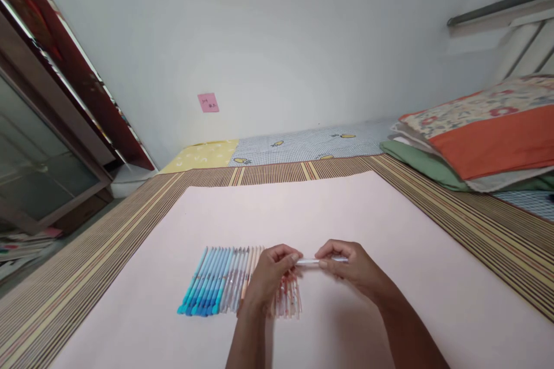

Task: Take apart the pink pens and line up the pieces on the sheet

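Note:
Between my two hands a slim whitish pen (308, 262) is held level above the pale pink sheet (329, 207). My left hand (273, 271) pinches its left end, and my right hand (346, 262) grips it toward the right end. To the left, blue pens (208, 282) lie side by side in a row, shading from light blue to dark blue. Greyish clear pens (234, 282) continue that row, then peach ones (251, 262). Under and beside my left hand lie clear pens with reddish marks (289, 297), partly covered by the hand.
The sheet lies on a striped mat (130, 225). Folded bedding (489, 132) in orange, floral and green is stacked at the right. Behind the mat runs a checked cloth (294, 147) against the wall (303, 40), which bears a pink note (208, 102). A glass-panelled cabinet (38, 150) stands left.

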`<state>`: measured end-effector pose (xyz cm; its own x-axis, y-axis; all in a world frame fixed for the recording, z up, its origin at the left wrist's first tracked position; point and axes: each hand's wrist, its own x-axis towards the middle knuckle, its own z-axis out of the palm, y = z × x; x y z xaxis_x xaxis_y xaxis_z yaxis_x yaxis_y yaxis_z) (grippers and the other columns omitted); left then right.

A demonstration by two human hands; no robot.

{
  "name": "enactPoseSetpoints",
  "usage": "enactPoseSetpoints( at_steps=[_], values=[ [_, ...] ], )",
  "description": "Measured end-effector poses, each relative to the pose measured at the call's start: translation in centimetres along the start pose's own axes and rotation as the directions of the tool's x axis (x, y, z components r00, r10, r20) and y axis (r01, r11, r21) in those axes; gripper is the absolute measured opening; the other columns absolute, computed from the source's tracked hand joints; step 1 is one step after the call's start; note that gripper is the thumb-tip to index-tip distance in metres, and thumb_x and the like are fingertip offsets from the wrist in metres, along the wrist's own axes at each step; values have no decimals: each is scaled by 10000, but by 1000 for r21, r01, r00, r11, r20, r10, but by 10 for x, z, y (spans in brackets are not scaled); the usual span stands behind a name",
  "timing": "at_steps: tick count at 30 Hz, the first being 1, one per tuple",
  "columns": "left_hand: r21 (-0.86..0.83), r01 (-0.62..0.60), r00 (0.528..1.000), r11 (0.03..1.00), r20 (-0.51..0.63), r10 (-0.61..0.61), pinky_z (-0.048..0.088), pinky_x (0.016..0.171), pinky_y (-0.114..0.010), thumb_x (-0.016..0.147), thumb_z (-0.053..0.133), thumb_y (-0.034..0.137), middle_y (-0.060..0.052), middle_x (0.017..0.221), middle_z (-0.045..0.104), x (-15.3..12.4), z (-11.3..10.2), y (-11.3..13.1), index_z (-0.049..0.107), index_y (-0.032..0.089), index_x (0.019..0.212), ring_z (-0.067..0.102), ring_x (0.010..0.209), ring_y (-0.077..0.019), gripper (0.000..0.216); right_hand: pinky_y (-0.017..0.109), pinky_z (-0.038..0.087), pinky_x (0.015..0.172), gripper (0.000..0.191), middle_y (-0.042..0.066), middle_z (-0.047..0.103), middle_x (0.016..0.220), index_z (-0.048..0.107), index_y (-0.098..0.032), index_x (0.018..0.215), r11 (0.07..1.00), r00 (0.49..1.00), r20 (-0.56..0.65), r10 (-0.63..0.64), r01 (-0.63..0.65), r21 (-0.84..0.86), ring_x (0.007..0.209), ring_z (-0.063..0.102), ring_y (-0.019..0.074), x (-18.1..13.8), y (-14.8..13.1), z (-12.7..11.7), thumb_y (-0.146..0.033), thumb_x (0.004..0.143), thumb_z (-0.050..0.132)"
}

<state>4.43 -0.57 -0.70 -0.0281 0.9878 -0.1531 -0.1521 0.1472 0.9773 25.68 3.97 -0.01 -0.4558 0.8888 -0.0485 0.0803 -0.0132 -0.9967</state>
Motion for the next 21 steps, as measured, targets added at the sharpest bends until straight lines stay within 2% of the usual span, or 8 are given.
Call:
enactPoseSetpoints(
  at_steps=[2, 6, 9, 14, 18, 21],
  values=[
    [11, -20, 999, 1000, 29, 20, 376, 551, -244, 713, 812, 464, -23, 615, 629, -1, 1, 0, 751, 148, 758, 511, 555, -118, 325, 259, 379, 533, 382, -19, 623, 657, 704, -180, 860, 997, 998, -54, 24, -20, 72, 542, 494, 112, 2, 2, 2, -489, 669, 823],
    [74, -41, 999, 996, 30, 39, 370, 559, -249, 672, 838, 382, -16, 609, 630, -2, 4, 1, 780, 144, 845, 508, 556, -121, 299, 255, 369, 528, 415, -26, 592, 595, 676, -174, 836, 970, 987, -159, 35, 4, 242, 539, 496, 113, 8, 9, 11, -492, 639, 854],
    [105, -46, 999, 993, 18, 44, 339, 533, -244, 654, 835, 332, 3, 567, 598, -1, 10, 0, 768, 141, 835, 475, 520, -111, 272, 251, 363, 534, 425, -20, 597, 613, 682, -164, 829, 944, 981, -186, 54, 11, 328, 544, 496, 105, 13, 16, 19, -518, 657, 844],
    [119, -125, 986, 985, -93, 136, 324, 538, -238, 638, 859, 328, 31, 567, 581, 4, 25, -12, 693, 168, 760, 451, 524, -101, 261, 266, 390, 547, 477, 0, 625, 599, 676, -150, 782, 954, 990, -119, 70, -32, 297, 536, 525, 115, 22, 28, 31, -597, 680, 808],
    [95, -183, 968, 978, -154, 197, 358, 577, -246, 680, 841, 348, 16, 615, 614, 8, 35, -21, 673, 176, 794, 503, 581, -124, 267, 278, 397, 529, 524, 6, 631, 581, 642, -166, 741, 949, 977, -191, 98, -33, 314, 509, 523, 123, 25, 29, 36, -651, 636, 810],
    [136, -183, 964, 974, -167, 205, 354, 578, -250, 693, 834, 362, 8, 640, 617, 9, 37, -22, 682, 179, 812, 507, 599, -131, 266, 280, 410, 556, 521, 14, 638, 605, 669, -159, 761, 947, 967, -239, 89, -8, 321, 540, 533, 126, 25, 27, 36, -656, 664, 789]
  ],
)
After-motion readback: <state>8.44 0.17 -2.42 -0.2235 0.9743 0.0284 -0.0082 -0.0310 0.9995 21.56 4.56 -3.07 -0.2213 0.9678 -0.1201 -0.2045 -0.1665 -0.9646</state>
